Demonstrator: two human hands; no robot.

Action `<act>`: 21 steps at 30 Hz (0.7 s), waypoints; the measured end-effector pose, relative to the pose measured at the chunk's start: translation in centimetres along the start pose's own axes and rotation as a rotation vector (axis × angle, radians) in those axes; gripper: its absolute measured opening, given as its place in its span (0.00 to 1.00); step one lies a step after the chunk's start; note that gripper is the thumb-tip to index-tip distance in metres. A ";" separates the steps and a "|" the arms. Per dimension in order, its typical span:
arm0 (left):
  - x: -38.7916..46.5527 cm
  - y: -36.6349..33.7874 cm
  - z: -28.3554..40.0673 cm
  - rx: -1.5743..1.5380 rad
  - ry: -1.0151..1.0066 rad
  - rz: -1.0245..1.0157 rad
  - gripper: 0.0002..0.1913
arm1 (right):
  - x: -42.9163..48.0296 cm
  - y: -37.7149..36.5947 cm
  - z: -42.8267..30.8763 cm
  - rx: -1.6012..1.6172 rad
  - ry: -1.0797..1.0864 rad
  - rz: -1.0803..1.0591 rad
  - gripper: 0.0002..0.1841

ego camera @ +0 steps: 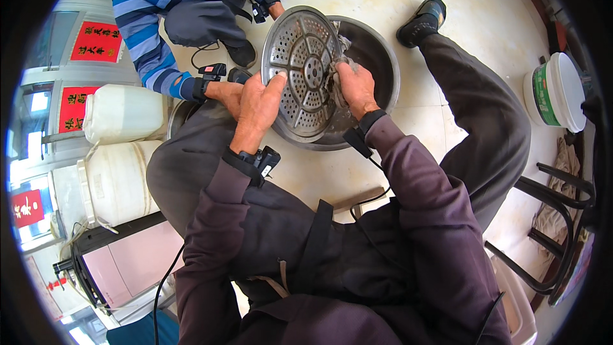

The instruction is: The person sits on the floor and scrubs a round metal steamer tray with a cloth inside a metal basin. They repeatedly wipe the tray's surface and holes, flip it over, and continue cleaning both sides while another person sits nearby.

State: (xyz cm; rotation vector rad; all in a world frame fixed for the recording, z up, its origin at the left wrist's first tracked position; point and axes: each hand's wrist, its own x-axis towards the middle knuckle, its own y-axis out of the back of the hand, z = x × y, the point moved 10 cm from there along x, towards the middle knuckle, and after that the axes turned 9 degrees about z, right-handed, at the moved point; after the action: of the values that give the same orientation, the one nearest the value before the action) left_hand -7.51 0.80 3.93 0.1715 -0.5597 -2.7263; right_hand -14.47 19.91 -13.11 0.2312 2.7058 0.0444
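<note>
My left hand point(259, 104) grips the near left rim of a round perforated metal steamer plate point(302, 76), its thumb lying on the face. The plate is tilted over a wide metal basin point(389, 76) on the floor. My right hand point(355, 87) holds a wet grey rag point(337, 88) against the plate's right side. Some of the rag shows above that hand, over the basin. Inside the basin the bottom looks dark and wet, partly hidden by the plate.
Opposite, a co-worker in a striped sleeve point(155, 52) has one hand point(225, 96) beside my left hand and another behind the plate. White plastic jugs point(127, 112) stand left. A lidded white bucket point(550, 91) and black metal chair legs point(565, 211) are at right.
</note>
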 end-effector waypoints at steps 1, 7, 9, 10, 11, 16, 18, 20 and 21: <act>0.0 -0.1 0.0 -0.004 -0.004 -0.003 0.16 | 0.0 0.1 -0.1 -0.012 -0.001 0.005 0.23; -0.1 -0.1 0.4 -0.030 -0.031 0.009 0.16 | 0.6 -0.5 1.7 0.282 -0.222 -0.013 0.24; -0.1 -0.1 0.3 -0.028 -0.010 -0.004 0.16 | 0.6 -1.5 2.3 0.541 -0.330 -0.070 0.24; -0.1 0.1 0.2 -0.009 0.004 -0.002 0.16 | 0.3 -2.3 2.5 0.657 -0.392 -0.144 0.21; -0.1 0.2 0.0 0.009 0.018 0.001 0.15 | 0.3 -2.5 1.9 0.642 -0.333 -0.173 0.21; 0.0 0.1 0.2 -0.034 -0.018 0.003 0.15 | -1.3 -2.6 -1.7 0.467 -0.063 -0.223 0.27; 0.1 0.2 0.5 -0.044 -0.060 0.038 0.16 | -2.9 -3.0 -3.5 0.407 0.024 -0.298 0.35; 0.3 0.5 0.3 -0.038 -0.054 0.072 0.16 | -4.4 -3.4 -5.2 0.349 0.119 -0.385 0.42; 0.4 0.9 0.2 -0.032 -0.053 0.097 0.16 | -5.2 -3.6 -6.2 0.300 0.201 -0.438 0.45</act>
State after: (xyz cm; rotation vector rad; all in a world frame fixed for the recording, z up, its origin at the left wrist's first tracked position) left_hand -7.62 0.01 4.48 0.0626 -0.5243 -2.6503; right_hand -12.89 15.48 -5.62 -0.2987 2.8899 -0.4918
